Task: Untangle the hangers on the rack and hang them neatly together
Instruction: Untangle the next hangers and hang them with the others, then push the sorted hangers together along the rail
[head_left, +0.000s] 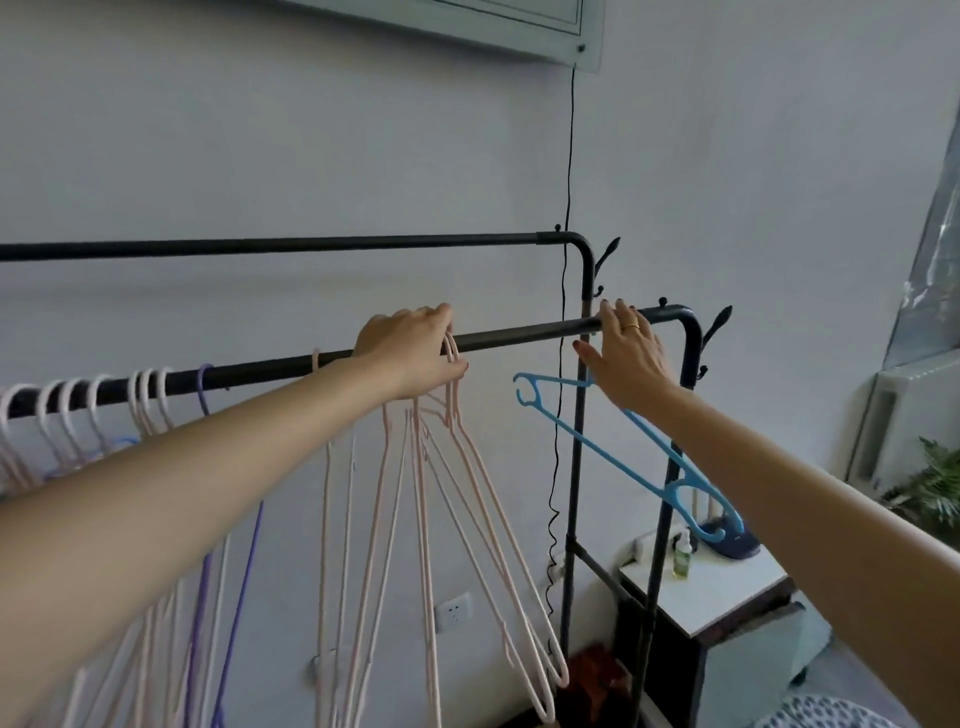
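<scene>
the left hand (410, 353) is gripping a bunch of pink hangers (457, 493) at the front rail (519, 336), fingers clamped on their hooks. the right hand (628, 358) is holding a blue hanger (613, 447) near the rail's right end, fingers partly spread.

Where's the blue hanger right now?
In the head view the blue hanger hangs tilted under the right hand, near the front rail's right end, right of the pink hangers.
</scene>
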